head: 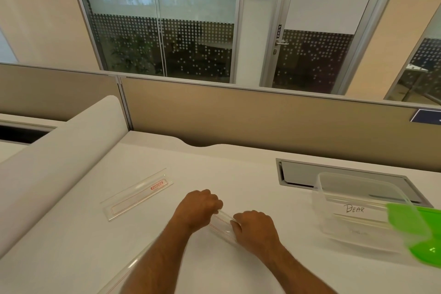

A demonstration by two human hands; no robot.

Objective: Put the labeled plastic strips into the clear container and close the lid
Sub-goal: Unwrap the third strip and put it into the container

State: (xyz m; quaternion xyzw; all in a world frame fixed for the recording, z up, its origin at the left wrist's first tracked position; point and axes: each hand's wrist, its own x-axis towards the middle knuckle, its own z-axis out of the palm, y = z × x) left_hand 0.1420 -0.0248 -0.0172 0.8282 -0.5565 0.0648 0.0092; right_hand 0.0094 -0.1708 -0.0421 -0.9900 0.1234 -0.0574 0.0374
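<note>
a white desk (238, 174) fills the space in front of the person, backed by a tan partition (238, 114), with a grey recessed hatch (298, 174) set into its far right part. on the right side of the desk stands the clear container (358, 210), open at the top, with "bear" handwritten on its near wall. its green lid (420, 231) leans against the container's right side, not on it. to the left lies one labeled strip (137, 194), flat on the desk, red print on clear plastic, well apart from the hands. another long clear strip (126, 272) runs under the left forearm at the near edge. in the middle, both hands meet on a third strip (222, 224): the left hand (200, 208) is curled closed around its far end, and the right hand (255, 229) grips its near end, fingers folded over it. that strip is partly hidden by the hands and sits near the desk surface; whether it touches i cannot tell.
</note>
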